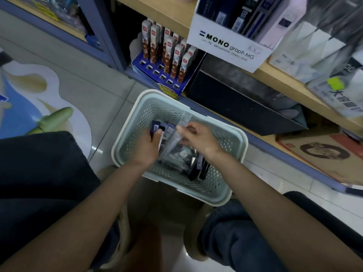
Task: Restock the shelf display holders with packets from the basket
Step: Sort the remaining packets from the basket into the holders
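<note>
A pale green perforated basket [231, 138] sits on the floor in front of the shelves, with several packets inside. My left hand [148, 146] grips a small stack of dark blue packets [156, 127] at the basket's left side. My right hand [198, 137] pinches a long clear packet [181, 126] that rises from the basket's middle. More dark packets [198, 169] lie near the basket's front wall. On the upper shelf stands a white MONO graph display holder [225, 40] with packets upright in it.
A blue display stand [157, 71] with red-and-white packs and several empty slots sits on the low shelf behind the basket. An open black box [235, 101] lies to its right, a cardboard box [324, 154] further right. My knees flank the basket.
</note>
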Tool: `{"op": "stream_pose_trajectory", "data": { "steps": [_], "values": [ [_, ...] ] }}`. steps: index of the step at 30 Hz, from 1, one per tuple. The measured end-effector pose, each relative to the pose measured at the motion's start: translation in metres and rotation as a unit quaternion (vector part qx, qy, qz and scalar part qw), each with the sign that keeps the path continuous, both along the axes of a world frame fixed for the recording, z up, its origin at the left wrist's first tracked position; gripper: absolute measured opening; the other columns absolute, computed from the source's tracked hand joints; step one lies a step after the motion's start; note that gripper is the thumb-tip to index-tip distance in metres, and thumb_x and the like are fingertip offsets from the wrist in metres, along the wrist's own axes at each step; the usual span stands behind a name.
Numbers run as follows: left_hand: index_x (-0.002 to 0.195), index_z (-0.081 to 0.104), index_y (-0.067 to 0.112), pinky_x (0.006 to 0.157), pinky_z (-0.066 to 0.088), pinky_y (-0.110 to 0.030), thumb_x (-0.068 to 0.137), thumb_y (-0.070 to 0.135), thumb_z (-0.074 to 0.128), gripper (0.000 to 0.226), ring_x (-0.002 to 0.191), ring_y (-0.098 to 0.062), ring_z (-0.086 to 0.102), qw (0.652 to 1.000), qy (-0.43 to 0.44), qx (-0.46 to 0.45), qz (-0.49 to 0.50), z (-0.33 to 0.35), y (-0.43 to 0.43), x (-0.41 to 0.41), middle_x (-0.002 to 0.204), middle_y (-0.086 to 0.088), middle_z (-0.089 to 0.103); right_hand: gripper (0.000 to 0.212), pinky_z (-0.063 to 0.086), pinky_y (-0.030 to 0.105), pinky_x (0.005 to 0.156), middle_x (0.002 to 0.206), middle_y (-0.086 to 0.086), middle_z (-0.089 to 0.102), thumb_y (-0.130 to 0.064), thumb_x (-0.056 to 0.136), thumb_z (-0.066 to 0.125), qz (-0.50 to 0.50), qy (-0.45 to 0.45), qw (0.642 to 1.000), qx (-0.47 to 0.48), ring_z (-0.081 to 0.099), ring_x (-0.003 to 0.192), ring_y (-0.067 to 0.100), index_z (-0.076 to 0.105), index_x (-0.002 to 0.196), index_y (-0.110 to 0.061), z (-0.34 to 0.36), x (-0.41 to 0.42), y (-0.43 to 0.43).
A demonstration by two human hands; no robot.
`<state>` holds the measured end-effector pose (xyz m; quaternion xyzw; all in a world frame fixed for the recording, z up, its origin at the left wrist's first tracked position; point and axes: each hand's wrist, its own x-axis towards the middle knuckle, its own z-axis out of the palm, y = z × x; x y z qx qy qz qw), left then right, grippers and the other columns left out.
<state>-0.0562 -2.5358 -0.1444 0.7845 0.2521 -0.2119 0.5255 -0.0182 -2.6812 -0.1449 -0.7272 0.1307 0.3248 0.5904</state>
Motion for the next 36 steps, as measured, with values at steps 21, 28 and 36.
{"op": "stream_pose_trajectory", "data": {
  "steps": [21,28,36],
  "values": [
    [0.101,0.052,0.008,0.047,0.05,-0.027,0.09,0.012,0.059,0.014,0.047,-0.016,0.056,0.964,-0.15,-0.18,-0.127,0.124,-0.051,0.0,0.068,-0.006,0.061,0.049,0.054,0.056,0.075,0.079,0.029,0.058,-0.04,0.088,0.059,-0.067,-0.171,0.979,-0.089,0.063,0.079,0.04,0.05,0.086,0.008,0.132,-0.005,-0.042],
    [0.107,0.054,0.012,0.047,0.045,-0.02,0.088,0.017,0.061,0.021,0.047,-0.008,0.054,0.941,-0.186,-0.226,-0.17,0.165,-0.082,0.006,0.064,0.002,0.057,0.022,0.059,0.033,0.065,0.096,0.028,0.065,-0.02,0.092,0.057,-0.124,-0.219,0.968,-0.026,0.068,0.078,0.029,0.049,0.101,-0.002,0.189,-0.017,-0.087],
    [0.094,0.054,0.013,0.051,0.048,-0.026,0.087,0.021,0.06,0.013,0.047,-0.012,0.055,0.917,-0.248,-0.208,-0.233,0.194,-0.089,0.033,0.055,-0.001,0.054,0.024,0.055,0.02,0.061,0.09,0.014,0.068,-0.023,0.099,0.042,-0.218,-0.245,0.944,0.031,0.068,0.07,0.017,0.056,0.098,-0.004,0.224,-0.001,-0.107]
  ]
}}
